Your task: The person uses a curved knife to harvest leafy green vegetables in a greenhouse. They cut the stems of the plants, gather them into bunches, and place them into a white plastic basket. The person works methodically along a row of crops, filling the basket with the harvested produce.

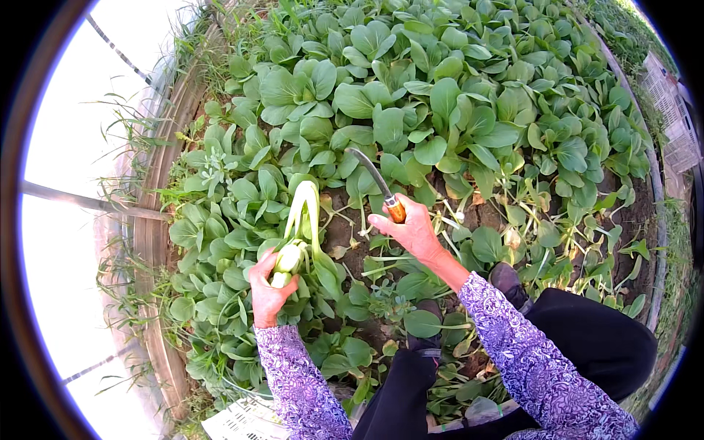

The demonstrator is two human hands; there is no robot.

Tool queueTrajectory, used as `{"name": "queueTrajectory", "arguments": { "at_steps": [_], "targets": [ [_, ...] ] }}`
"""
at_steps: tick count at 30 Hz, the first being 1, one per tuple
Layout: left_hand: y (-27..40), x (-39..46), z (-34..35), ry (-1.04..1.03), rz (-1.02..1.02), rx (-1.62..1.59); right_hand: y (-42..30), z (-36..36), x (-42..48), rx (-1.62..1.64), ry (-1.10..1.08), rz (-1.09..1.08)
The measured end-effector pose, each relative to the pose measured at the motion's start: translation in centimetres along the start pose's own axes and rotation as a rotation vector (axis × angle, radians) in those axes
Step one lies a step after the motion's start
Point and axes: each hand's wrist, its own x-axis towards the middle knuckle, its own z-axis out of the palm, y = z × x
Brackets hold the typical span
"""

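My left hand [270, 290] grips pale-stemmed leafy greens [290, 257], with the cut base turned up and outer stalks bent over above the fingers. To its right, my right hand [412, 228] is closed around the wooden handle of a sickle [374, 173], whose curved blade points up and to the left. The blade is over the bed, apart from the greens in my left hand. Dense leafy green plants [357, 99] stand beyond both hands. Cut stalks and loose leaves [440, 220] lie on the soil to the right of the sickle.
My shoes [507, 283] are among the plants and trimmed leaves. A white plastic crate [242, 421] is at the bottom left, and more crates [668, 115] stand at the far right. Plastic sheeting [159, 181] edges the bed on the left; a pale border [657, 231] runs along the right.
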Motion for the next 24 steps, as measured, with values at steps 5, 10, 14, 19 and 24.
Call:
{"name": "queueTrajectory", "arguments": {
  "at_steps": [5,10,14,19,24],
  "targets": [
    [3.8,-4.2,2.6,-0.104,-0.114,-0.455,-8.8,-1.8,-1.4,0.42,-0.224,0.093],
    [7.8,-8.2,4.8,-0.167,-0.153,-0.748,-11.4,-1.9,-5.0,0.571,-0.264,0.077],
    [10.7,-11.7,2.9,-0.122,-0.116,-0.805,-14.4,-1.9,-7.3,0.441,-0.168,-0.076],
    [13.6,-15.3,-0.3,0.125,-0.032,-0.895,-20.4,-3.7,-10.7,0.111,-0.127,-0.306],
    [16.4,-19.5,-2.3,0.263,0.044,-0.956,-22.4,0.3,-15.9,-0.07,-0.423,-0.412]
  ]
}}
